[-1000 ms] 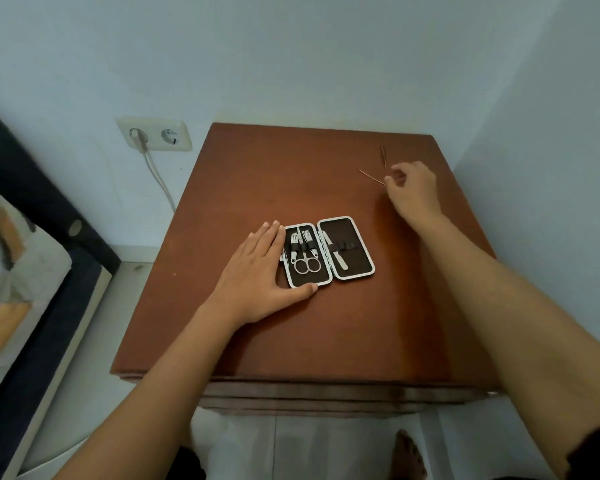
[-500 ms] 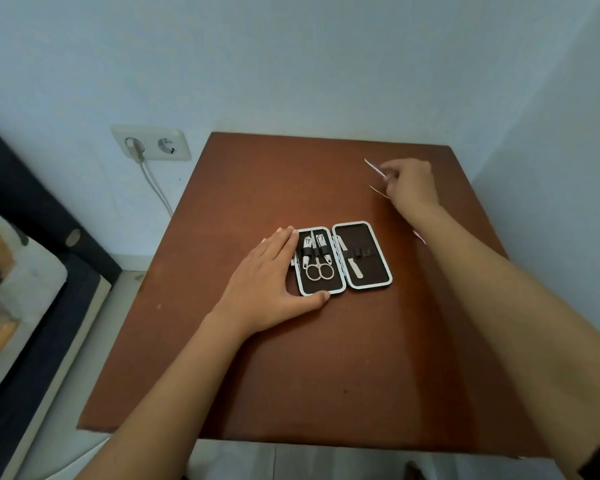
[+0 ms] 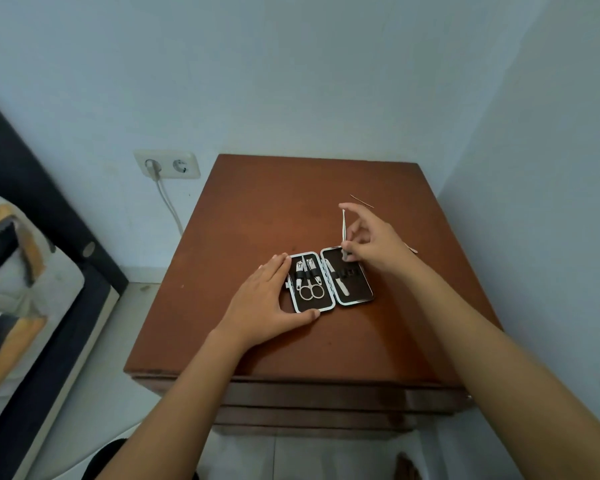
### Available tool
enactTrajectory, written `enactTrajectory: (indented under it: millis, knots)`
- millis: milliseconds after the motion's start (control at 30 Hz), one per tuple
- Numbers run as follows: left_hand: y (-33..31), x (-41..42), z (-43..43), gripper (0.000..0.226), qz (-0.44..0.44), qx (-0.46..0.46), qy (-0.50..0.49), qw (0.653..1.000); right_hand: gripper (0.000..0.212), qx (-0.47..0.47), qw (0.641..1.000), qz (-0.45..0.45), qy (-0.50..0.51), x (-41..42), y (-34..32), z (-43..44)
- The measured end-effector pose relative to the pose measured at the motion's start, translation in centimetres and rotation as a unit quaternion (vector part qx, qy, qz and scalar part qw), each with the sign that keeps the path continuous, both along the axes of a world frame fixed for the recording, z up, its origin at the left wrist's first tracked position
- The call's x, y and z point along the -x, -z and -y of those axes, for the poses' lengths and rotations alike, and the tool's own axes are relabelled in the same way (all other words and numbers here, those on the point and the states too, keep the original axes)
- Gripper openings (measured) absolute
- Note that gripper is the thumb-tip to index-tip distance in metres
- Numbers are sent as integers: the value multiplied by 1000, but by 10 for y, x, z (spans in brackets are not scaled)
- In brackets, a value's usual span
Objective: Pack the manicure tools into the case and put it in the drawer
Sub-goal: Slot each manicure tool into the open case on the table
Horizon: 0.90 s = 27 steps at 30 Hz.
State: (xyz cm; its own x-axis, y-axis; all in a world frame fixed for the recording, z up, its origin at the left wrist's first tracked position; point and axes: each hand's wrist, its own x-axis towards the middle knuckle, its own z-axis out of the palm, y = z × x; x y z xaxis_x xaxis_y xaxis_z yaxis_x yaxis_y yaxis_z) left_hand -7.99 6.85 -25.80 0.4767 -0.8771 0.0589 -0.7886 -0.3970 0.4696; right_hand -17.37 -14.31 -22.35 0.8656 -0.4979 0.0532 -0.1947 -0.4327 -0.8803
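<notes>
An open manicure case with a white rim and dark lining lies on the brown nightstand top. Its left half holds small scissors and clippers under elastic bands; a metal file sits in the right half. My left hand rests flat against the case's left edge, thumb at its front corner. My right hand pinches a thin silver tool, upright, its lower end over the right half's top. Another thin tool lies farther back on the top, and a tool tip shows past my right wrist.
The nightstand stands in a corner, walls behind and to the right. Its drawer fronts show below the front edge, closed. A wall socket with a plugged cable is at the left. A bed with a dark frame fills the left side.
My right hand has carried the thin silver tool from the back right of the top down to the case's right half. My left hand has stayed on the case.
</notes>
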Motion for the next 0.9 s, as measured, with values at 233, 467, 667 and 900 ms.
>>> enactTrajectory:
  millis: [233, 467, 667, 900]
  knots:
    - [5, 4, -4, 113, 5, 8, -19, 1000, 59, 29, 997, -69, -2, 2, 2, -7]
    - [7, 2, -4, 113, 0, 4, -24, 1000, 58, 171, 967, -181, -45, 2, -7, -8]
    - [7, 2, -4, 113, 3, 4, -25, 1000, 61, 244, 953, -157, -88, 29, 4, -18]
    - [8, 3, -4, 114, 0, 3, -30, 1000, 52, 290, 939, -162, -93, 46, 11, -31]
